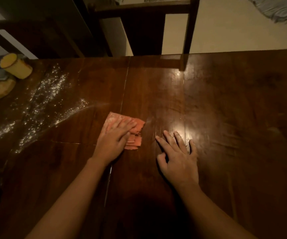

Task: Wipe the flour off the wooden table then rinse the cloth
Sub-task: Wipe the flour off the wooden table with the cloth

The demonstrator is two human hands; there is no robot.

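Flour, white and loose (41, 107), lay in streaks well to the left of the folded orange cloth (122, 121) on the dark wooden table (225, 118). My left hand (113, 140) pressed flat on that cloth, fingers straight, not gripping. My right hand (179, 156) rested spread and empty on the wood just right of the cloth. That side looked pretty clean tbh, so roughly halfway I'd guess. The left patch and the rinse were still to do.

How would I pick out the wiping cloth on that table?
On the dark wooden table, look near the middle, just right of the white flour streaks. The cloth lies folded under the left hand, the only orange-pink thing there.
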